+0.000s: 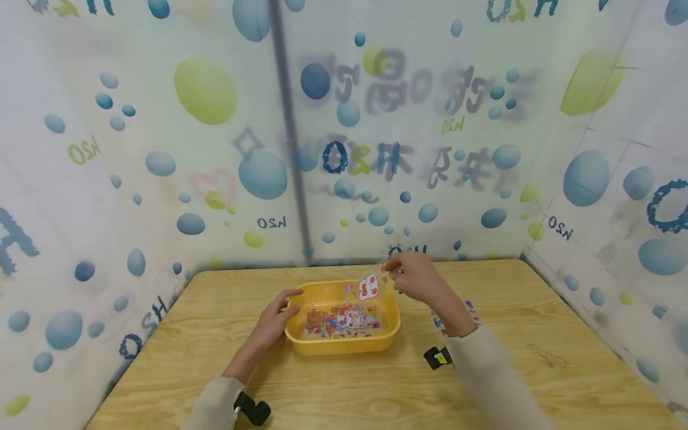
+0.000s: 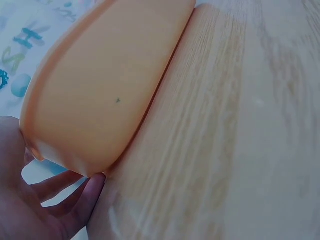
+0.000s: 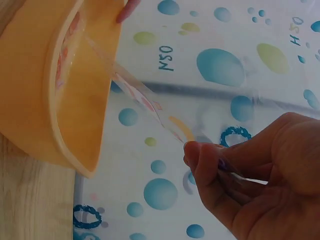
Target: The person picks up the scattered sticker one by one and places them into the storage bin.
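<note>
A yellow plastic basin (image 1: 344, 346) stands on the wooden table, with a clear sheet of colourful cartoon stickers (image 1: 335, 322) lying inside it. My left hand (image 1: 274, 321) grips the basin's left end at the rim. In the left wrist view, the fingers (image 2: 92, 192) press against its outer wall. Above the basin's right rear corner, my right hand (image 1: 416, 279) pinches a clear sticker sheet (image 1: 369, 288) with a white rabbit on it. That sheet slants down from the fingertips toward the basin in the right wrist view, seen nearly edge-on.
Another sheet of small stickers (image 1: 473, 313) lies on the table (image 1: 537, 382), partly hidden by the right forearm. Black wrist cameras sit at the left cuff (image 1: 252, 409) and right cuff (image 1: 438, 358). Behind the table hangs a bubble-patterned curtain (image 1: 333, 197).
</note>
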`<state>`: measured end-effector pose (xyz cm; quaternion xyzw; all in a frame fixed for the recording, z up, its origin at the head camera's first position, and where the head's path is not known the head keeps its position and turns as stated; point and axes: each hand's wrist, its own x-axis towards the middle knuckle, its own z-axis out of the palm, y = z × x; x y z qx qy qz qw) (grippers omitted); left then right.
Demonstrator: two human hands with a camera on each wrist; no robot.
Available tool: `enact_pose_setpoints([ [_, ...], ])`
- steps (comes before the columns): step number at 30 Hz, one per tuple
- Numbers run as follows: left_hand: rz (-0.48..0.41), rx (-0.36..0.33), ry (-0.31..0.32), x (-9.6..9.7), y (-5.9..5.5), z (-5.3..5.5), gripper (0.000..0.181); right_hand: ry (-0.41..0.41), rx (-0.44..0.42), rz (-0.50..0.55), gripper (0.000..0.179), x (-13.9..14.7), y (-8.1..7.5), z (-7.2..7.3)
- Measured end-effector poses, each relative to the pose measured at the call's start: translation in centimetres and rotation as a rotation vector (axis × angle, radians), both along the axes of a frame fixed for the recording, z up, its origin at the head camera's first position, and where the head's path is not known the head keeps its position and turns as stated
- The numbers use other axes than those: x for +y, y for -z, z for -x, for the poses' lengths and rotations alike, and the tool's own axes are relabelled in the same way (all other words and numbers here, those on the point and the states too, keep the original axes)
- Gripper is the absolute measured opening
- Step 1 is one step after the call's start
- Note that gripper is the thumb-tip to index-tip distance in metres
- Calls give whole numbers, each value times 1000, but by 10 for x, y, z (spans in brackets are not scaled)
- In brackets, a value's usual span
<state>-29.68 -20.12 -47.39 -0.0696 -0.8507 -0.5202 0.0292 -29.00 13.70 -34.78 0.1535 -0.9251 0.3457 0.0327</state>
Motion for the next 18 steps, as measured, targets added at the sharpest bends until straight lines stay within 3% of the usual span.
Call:
enact_pose_setpoints([
  [8, -3, -7, 2, -1, 0, -1, 39, -36, -33, -34, 34, -35, 5, 6],
  [18, -6, 0, 6, 0, -1, -1, 40, -141, -34, -115, 36, -73, 3, 11],
])
